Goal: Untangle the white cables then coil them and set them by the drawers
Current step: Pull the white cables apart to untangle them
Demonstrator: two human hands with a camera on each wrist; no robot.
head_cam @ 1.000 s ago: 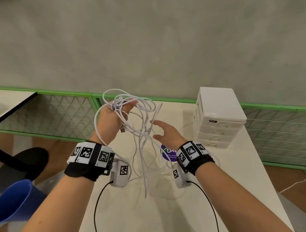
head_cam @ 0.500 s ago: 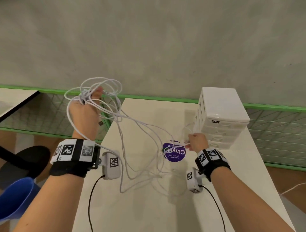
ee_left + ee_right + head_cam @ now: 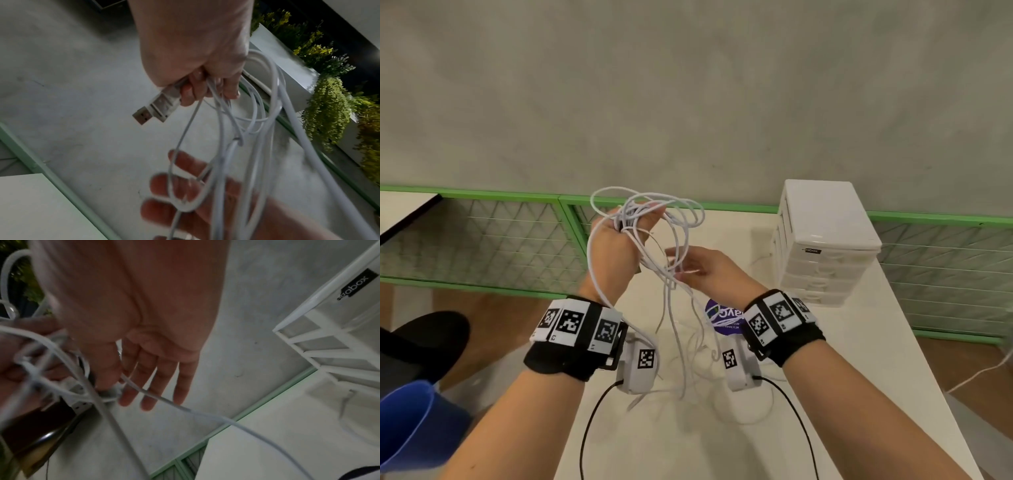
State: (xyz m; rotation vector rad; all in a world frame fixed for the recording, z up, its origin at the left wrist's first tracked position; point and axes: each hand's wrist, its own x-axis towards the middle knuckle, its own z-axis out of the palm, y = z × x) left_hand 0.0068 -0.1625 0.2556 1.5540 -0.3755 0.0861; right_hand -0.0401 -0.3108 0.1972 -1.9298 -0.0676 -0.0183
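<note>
Above the table, my left hand (image 3: 633, 219) grips a tangled bunch of white cables (image 3: 671, 219). Loops stick up over the fist and long strands hang down onto the table (image 3: 859, 394). In the left wrist view a USB plug (image 3: 152, 110) pokes out of the left hand (image 3: 205, 84). My right hand (image 3: 681, 263) is just right of the bunch with fingers straight, touching the hanging strands. In the right wrist view one strand (image 3: 195, 412) runs across the right hand's fingers (image 3: 156, 386). The white drawers (image 3: 825, 246) stand at the table's far right.
A purple round sticker (image 3: 722, 315) lies on the table under the hanging strands. A green-framed mesh rail (image 3: 482, 240) runs behind the table. A blue bin (image 3: 407, 428) and a black chair (image 3: 421, 339) are at the lower left, off the table.
My right hand has come back from beside the drawers to the bunch, no longer pulling a strand out sideways. The left hand with the cables has moved right, towards the middle.
</note>
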